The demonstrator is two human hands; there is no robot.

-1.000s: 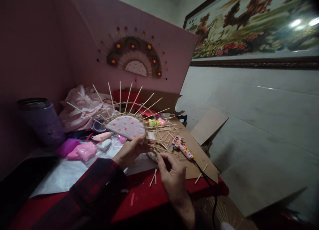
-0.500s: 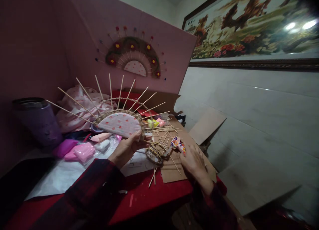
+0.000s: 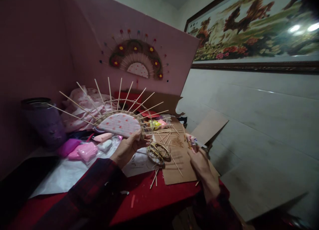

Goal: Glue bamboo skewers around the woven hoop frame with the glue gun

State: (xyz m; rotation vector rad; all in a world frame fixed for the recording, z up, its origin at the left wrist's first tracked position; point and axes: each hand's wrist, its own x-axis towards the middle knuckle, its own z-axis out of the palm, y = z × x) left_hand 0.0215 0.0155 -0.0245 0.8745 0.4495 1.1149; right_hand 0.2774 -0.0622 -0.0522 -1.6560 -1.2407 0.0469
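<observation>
My left hand grips the lower right corner of a half-round fan frame. Its flat centre is covered in white cloth with red dots and edged with woven twine. Thin wooden sticks spread from that edge like rays, and a loop of thin twine crosses them. Over the cardboard at the right, my right hand is closed around a flower-patterned tool that looks like a glue gun, its narrow end tilted up. Motion blurs it. Between my hands lies a coil of twine.
Loose sticks lie on the cardboard sheet over the red tablecloth. Pink clay packets, a purple tumbler and crumpled dotted cloth sit left. A finished fan hangs on the pink board behind.
My right hand has drawn back to the right and tilted the glue gun upward, away from the fan frame and twine. The left hand still holds the frame; the view has shifted slightly.
</observation>
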